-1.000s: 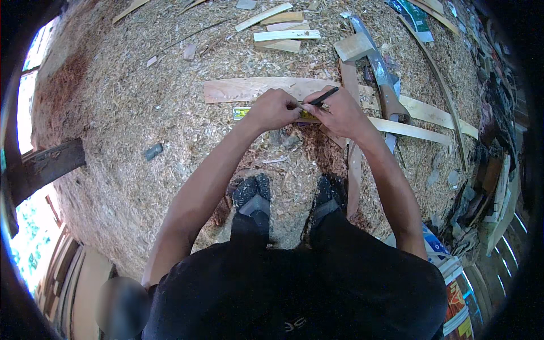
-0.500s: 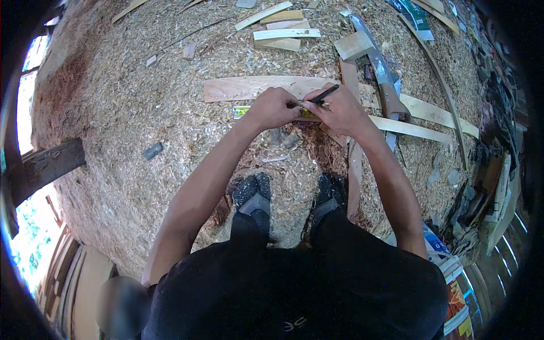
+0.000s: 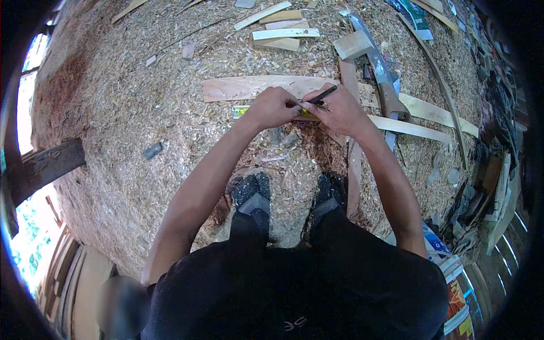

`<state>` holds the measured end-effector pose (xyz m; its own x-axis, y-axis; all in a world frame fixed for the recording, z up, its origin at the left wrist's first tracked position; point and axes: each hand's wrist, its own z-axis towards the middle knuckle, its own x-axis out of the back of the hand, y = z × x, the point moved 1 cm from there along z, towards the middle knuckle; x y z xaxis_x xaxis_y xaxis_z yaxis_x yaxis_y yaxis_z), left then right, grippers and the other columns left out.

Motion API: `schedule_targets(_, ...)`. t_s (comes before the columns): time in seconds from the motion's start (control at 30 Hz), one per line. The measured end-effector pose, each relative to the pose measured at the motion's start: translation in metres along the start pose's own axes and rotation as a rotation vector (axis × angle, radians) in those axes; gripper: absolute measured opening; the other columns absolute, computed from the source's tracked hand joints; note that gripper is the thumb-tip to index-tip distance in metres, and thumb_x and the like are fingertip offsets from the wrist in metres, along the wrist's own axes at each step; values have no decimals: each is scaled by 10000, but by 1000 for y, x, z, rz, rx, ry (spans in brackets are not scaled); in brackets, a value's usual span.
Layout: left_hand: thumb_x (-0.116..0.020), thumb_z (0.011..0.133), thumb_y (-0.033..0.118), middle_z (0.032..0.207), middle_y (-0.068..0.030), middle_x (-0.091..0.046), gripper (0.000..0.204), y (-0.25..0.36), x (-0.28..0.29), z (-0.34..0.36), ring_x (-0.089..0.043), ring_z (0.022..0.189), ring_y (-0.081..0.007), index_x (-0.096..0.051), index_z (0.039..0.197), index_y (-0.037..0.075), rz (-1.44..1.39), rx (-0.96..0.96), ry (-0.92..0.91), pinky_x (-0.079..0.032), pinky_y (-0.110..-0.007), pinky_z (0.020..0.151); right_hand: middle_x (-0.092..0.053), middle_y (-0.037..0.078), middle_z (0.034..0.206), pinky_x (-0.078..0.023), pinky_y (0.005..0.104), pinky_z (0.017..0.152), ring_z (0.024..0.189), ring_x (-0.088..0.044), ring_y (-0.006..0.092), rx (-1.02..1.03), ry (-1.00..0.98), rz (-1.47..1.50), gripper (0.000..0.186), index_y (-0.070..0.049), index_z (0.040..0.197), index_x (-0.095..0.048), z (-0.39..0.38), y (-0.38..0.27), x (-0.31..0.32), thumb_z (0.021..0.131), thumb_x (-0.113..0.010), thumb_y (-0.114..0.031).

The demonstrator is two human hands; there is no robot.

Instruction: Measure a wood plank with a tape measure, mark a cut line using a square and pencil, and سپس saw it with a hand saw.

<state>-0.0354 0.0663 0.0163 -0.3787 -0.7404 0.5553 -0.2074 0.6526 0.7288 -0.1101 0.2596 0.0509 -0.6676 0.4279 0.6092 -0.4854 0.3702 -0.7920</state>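
Both hands meet low over a floor [image 3: 141, 113] covered in wood shavings. The left hand [image 3: 272, 107] is curled shut, pressing down on a yellow ruler [image 3: 242, 111] whose one free end sticks out to the left of the fist; the rest is hidden under the two hands. The right hand [image 3: 339, 110] is closed in a pinch round a dark pencil [image 3: 323, 94], which slants up and away to the right, its tip down between the two hands. The two hands touch at the knuckles.

Just beyond the hands lies one long pale plank [image 3: 243, 88], running left to right, with the ruler along its near edge. To its right, two more long strips [image 3: 419, 129] fan out toward the right edge of the floor. One narrow strip [image 3: 355, 170] runs from the right hand toward the right shoe. Near the far edge four short offcuts [image 3: 283, 34] lie stacked loosely, and one square block [image 3: 352, 44] sits beside them. A saw [image 3: 381, 73] with a wooden handle lies lengthwise right of the block.

Two dark shoes [image 3: 252, 190] stand side by side below the hands. One small grey lump [image 3: 153, 151] lies well apart on the left.
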Motion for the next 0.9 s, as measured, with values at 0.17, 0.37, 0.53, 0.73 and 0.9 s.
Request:
schedule_targets(0.17,-680,889,312,755,-187,-713,297,0,-1,1,-694,659,-319,-756,962,34,-1,-3,-5,-540,-423,671,-737,168,901,-544,447,771,852,-698,371,2,-4,18,237,-56,985,-766,0,3,-2,920,-691,-271)
schedule_targets(0.37,-685,889,312,749,-181,-715,294,-1,-1,0,-700,659,-308,-759,968,38,8,-11,-11,-542,-421,673,-735,164,918,-535,455,782,871,-686,377,-1,-14,-23,251,-45,989,-756,0,0,-1,922,-685,-276)
schedule_targets(0.53,-693,877,295,760,-187,-716,288,0,-1,1,-700,667,-308,-759,981,35,3,2,-1,-541,-423,674,-735,162,921,-531,456,791,886,-685,380,3,-10,2,256,-50,993,-759,-1,4,-3,928,-678,-284)
schedule_targets(0.73,-688,870,278,766,-196,-710,268,0,0,0,-691,659,-316,-758,971,39,5,-1,-1,-536,-421,671,-733,167,906,-528,460,789,864,-689,380,22,15,-68,260,-46,1007,-755,-2,1,-2,932,-676,-283)
schedule_targets(0.9,-685,855,261,771,-202,-707,260,0,0,1,-687,658,-326,-758,970,40,7,3,-2,-536,-424,671,-731,175,896,-536,455,776,840,-692,378,3,8,13,248,-44,994,-759,0,-1,0,928,-683,-271)
